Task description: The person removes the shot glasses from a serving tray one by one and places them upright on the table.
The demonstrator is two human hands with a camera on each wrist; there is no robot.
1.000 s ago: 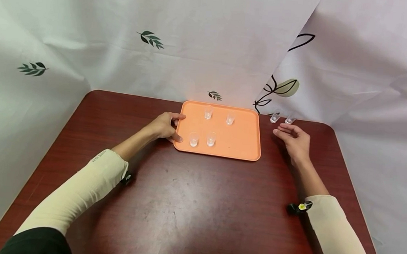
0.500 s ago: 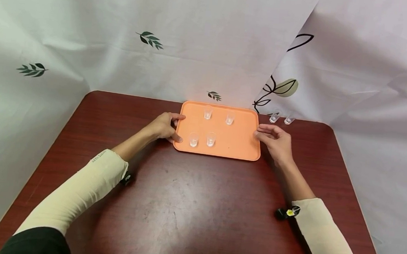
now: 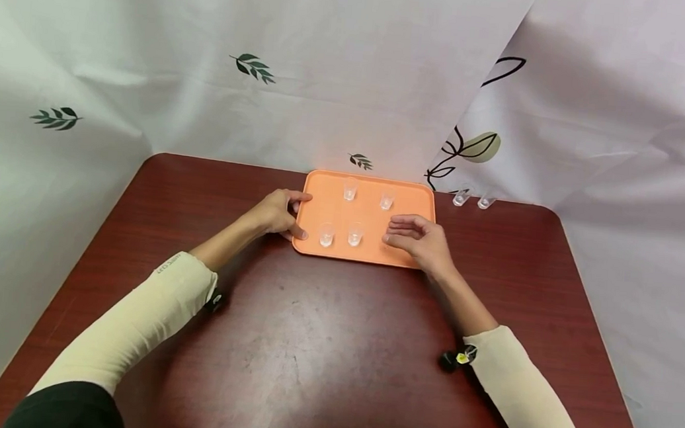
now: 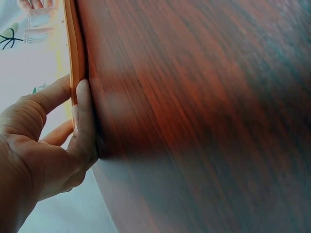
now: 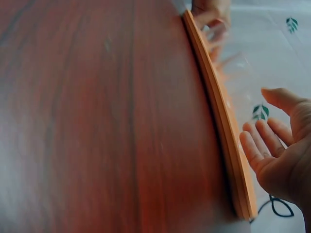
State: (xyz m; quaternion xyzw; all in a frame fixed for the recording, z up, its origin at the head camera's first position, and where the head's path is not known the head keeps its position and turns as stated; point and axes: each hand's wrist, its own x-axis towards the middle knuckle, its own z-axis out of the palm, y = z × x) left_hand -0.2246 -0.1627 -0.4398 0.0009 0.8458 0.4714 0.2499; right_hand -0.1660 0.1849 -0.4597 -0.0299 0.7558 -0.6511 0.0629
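An orange tray (image 3: 322, 206) lies near the back of the table, with several small clear plastic cups standing on it. Two of these, a left front cup (image 3: 326, 235) and a right front cup (image 3: 355, 235), are by the near rim. Farther back are a left rear cup (image 3: 350, 189) and a right rear cup (image 3: 386, 200). My left hand (image 3: 277, 213) grips the tray's left edge; the left wrist view shows thumb and fingers (image 4: 83, 111) around the rim. Over the tray's right half hovers my right hand (image 3: 424, 243), fingers loosely extended and nothing in them.
Two more clear cups, one cup (image 3: 461, 196) and its neighbour (image 3: 486, 199), stand on the table right of the tray, by the wall. A white curtain (image 3: 302, 105) with leaf prints encloses the back and sides of the dark red wooden table (image 3: 287, 329).
My right hand has moved left, from near the two cups beside the tray to over the tray's right half. The left hand, tray and cups have stayed put.
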